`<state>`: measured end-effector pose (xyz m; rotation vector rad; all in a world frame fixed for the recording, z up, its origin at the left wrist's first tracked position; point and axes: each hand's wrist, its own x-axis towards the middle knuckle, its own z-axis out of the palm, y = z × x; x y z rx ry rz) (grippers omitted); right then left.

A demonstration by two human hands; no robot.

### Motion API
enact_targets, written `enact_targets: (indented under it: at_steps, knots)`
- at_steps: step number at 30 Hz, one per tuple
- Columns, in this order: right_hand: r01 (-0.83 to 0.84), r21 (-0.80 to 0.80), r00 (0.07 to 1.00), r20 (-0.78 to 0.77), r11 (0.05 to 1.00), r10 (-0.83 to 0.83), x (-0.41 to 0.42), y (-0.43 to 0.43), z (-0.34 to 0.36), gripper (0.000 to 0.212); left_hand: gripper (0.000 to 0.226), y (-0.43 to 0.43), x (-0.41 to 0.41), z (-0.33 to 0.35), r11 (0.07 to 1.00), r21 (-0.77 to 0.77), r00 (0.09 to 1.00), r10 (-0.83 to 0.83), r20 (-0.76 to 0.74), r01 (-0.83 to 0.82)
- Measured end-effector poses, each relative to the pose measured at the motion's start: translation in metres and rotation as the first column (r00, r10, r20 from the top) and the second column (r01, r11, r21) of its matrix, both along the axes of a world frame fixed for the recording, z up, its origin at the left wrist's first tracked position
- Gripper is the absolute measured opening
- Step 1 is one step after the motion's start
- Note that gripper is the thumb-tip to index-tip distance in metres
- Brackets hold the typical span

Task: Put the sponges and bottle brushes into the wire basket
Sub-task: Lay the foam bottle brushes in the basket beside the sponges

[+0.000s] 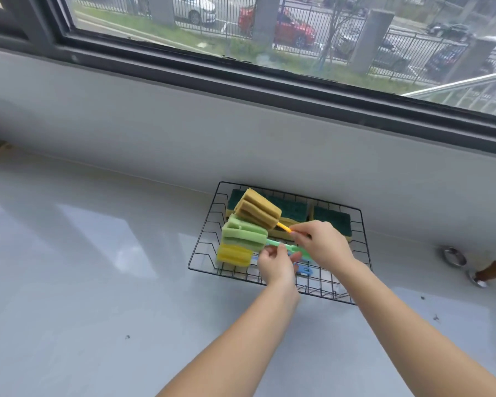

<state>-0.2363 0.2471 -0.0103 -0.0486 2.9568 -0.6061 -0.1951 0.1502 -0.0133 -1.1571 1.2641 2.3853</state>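
Black wire basket point(358, 224), right of frame centre, on a glossy grey counter point(98, 282). Three bottle brushes with ribbed foam heads, tan point(258, 209), green point(244, 234) and yellow point(234, 255), lie over it, heads toward the left. Right hand point(324, 245) pinches the tan brush's orange handle; left hand point(275, 263) grips the green handle. Flat green-topped sponges point(331, 216) lie at the basket's upper edge.

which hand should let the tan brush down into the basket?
Right hand: it pinches the tan brush by its orange handle above the basket. Left hand is on the green brush.
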Motion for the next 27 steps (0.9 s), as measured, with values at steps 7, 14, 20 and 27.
enact_targets:
  at_steps: [7, 14, 20, 27]
  knots:
    - [-0.047, 0.016, 0.996, 0.077, 0.999, 0.045, -0.022, -0.003, -0.044, 0.017, 0.018, -0.006, -0.019, -0.017, 0.992, 0.098, 0.991, -0.091, 0.103, 0.081]
    - [-0.015, 0.003, 0.986, 0.169, 1.000, 0.015, -0.015, -0.006, -0.071, 0.018, 0.036, -0.009, -0.019, -0.023, 0.971, 0.224, 0.980, -0.124, 0.154, 0.087]
    - [-0.032, 0.053, 0.983, 0.184, 0.998, 0.021, -0.017, -0.011, -0.079, 0.020, 0.007, -0.011, -0.026, -0.025, 0.939, 0.344, 0.971, -0.092, 0.220, 0.011]
    - [-0.011, 0.065, 0.980, 0.198, 0.998, -0.002, -0.010, -0.011, -0.071, 0.031, 0.015, -0.011, -0.026, -0.027, 0.892, 0.450, 0.972, -0.059, 0.228, -0.051]
